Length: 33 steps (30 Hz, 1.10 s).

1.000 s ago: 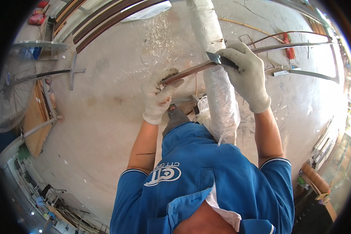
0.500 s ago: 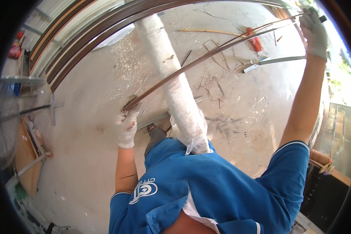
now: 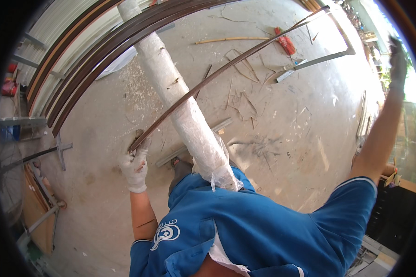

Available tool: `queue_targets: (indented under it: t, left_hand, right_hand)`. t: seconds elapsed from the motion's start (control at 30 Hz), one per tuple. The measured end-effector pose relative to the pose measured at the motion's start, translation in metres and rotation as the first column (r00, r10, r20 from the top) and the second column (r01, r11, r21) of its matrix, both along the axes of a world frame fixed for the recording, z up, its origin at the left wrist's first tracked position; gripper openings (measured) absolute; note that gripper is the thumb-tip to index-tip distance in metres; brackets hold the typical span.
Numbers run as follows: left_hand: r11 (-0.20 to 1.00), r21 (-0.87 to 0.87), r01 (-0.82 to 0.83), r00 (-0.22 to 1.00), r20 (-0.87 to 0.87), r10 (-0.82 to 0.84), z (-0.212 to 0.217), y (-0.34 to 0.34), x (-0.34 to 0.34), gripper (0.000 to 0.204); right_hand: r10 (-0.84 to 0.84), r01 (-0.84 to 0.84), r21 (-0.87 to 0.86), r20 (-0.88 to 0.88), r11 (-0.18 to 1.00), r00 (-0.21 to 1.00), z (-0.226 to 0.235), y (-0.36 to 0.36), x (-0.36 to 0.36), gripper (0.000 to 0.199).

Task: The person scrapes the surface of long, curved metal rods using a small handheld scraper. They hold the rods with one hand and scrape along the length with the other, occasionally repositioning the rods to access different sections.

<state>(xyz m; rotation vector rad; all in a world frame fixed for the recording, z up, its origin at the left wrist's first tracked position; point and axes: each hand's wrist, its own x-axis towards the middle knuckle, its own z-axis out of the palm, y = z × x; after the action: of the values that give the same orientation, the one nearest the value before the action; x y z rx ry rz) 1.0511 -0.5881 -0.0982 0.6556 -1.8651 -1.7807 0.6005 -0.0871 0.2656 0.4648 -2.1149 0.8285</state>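
My left hand (image 3: 135, 167), in a stained white work glove, is closed around the near end of a long brown strip (image 3: 203, 84). This strip slants up to the far right, passing over a long bundle (image 3: 173, 92) wrapped in clear plastic, whose near end is by my waist. My right hand (image 3: 398, 64), also gloved, is stretched out at the far right, apart from the strip's far end. Its fingers look dark and blurred against the bright light, so their grip is unclear.
Dark brown lengths of profile (image 3: 85, 69) lie on a rack at upper left. On the concrete floor are a red bundle (image 3: 285, 42), a bamboo-coloured stick (image 3: 231, 39), a grey metal bar (image 3: 326, 59) and scraps. A metal stand and boards (image 3: 38, 214) stand at left.
My right hand has come away from the strip's far end and swung outward to the right. My left hand, still holding the near end, has shifted slightly left and nearer.
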Motion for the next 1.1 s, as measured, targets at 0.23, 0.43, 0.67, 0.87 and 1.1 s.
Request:
queue_targets:
  t: [0.23,0.43,0.67,0.87,1.1]
  left_hand:
    - [0.999,-0.041,0.014,1.000,0.005,-0.014,0.006,0.001,0.001,0.025]
    - [0.996,0.057,0.064,0.998,0.020,-0.065,-0.001,0.000,0.005,0.033]
    - [0.970,0.225,0.094,0.983,-0.178,-0.054,-0.007,0.008,0.000,0.030]
    - [0.956,0.284,0.081,0.964,-0.267,-0.002,-0.003,0.014,-0.009,0.026]
    - [0.994,0.049,0.100,0.961,-0.265,-0.084,-0.003,0.005,-0.018,0.021]
  right_hand:
    - [0.216,-0.123,-0.187,0.647,0.975,0.731,-0.252,-0.125,0.096,0.029]
    - [0.053,-0.117,0.280,0.228,0.953,0.972,-0.304,-0.194,0.100,0.060]
    - [0.010,-0.088,0.414,0.187,0.906,0.982,-0.315,-0.245,0.146,0.064]
    - [0.169,-0.272,0.526,0.237,0.806,0.957,-0.309,-0.316,0.260,0.057]
    - [0.389,-0.504,0.357,0.348,0.787,0.853,-0.309,-0.346,0.315,0.056]
